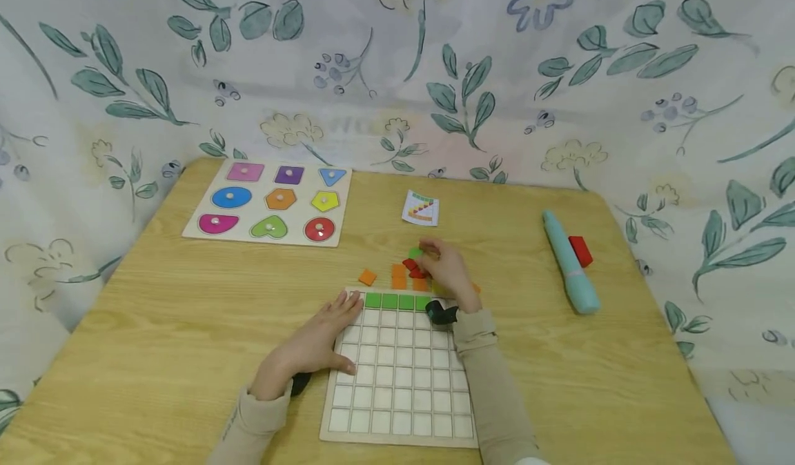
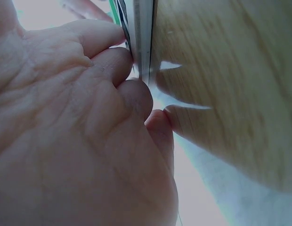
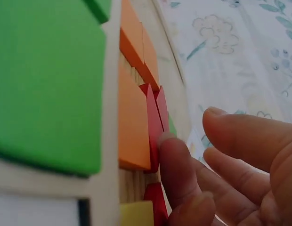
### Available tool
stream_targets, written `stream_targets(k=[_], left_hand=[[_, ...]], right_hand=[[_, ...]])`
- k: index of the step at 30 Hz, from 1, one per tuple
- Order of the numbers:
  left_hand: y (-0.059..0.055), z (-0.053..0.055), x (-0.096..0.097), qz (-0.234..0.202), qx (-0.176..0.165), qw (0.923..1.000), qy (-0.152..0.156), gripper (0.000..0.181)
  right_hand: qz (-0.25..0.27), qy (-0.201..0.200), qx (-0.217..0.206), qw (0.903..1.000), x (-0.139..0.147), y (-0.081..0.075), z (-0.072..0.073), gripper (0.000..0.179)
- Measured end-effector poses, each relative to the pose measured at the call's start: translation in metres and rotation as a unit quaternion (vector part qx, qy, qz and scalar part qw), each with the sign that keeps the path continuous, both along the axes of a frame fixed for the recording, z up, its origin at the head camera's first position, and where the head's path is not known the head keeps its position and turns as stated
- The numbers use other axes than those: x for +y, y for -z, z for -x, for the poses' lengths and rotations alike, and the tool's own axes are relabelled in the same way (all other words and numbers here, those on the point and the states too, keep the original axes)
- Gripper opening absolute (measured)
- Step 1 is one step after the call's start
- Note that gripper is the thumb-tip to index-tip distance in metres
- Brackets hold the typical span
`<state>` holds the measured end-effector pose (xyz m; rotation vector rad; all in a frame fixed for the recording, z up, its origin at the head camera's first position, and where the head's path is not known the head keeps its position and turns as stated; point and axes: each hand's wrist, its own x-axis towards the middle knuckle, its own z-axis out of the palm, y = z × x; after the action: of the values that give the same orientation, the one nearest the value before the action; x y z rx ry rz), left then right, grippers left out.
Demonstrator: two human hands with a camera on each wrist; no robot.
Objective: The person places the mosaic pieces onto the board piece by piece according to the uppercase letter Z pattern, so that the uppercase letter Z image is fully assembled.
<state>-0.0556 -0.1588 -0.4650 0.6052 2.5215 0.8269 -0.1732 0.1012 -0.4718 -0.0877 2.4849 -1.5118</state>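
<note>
A white grid board (image 1: 393,410) lies before me, with several green square tiles (image 1: 390,301) along its far row. On the board's left edge rests my left hand (image 1: 313,339), fingers extended and thumb over the grid. My right hand (image 1: 448,272) is just beyond the far edge, over a group of loose tiles. In the right wrist view its fingertip touches a red tile (image 3: 154,125), while the thumb stands apart. Orange tiles (image 1: 399,276) lie beside the red ones, a green tile lies behind them, and a yellow tile (image 3: 136,214) shows close to the board.
A pattern card (image 1: 420,208) lies beyond the tiles. At the back left is a knobbed shape puzzle (image 1: 292,235). To the right are a teal tapered object (image 1: 570,265) and a red block (image 1: 580,251). A floral cloth (image 1: 397,106) hangs behind the table (image 1: 186,299).
</note>
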Motion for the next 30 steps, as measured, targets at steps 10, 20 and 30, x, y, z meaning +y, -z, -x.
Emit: stream_targets(k=[10, 20, 30], left_hand=[[0.000, 0.001, 0.001, -0.006, 0.001, 0.9999, 0.012, 0.107], [-0.002, 0.001, -0.001, -0.004, 0.001, 1.0000, 0.006, 0.106], [-0.002, 0.000, -0.001, -0.001, 0.004, 1.0000, 0.006, 0.106]], right_hand=[[-0.055, 0.013, 0.046, 0.9974, -0.006, 0.002, 0.001, 0.048], [-0.100, -0.031, 0.043, 0.9936, -0.010, -0.001, 0.002, 0.036], [-0.172, -0.051, 0.042, 0.9828, -0.012, -0.003, -0.003, 0.028]])
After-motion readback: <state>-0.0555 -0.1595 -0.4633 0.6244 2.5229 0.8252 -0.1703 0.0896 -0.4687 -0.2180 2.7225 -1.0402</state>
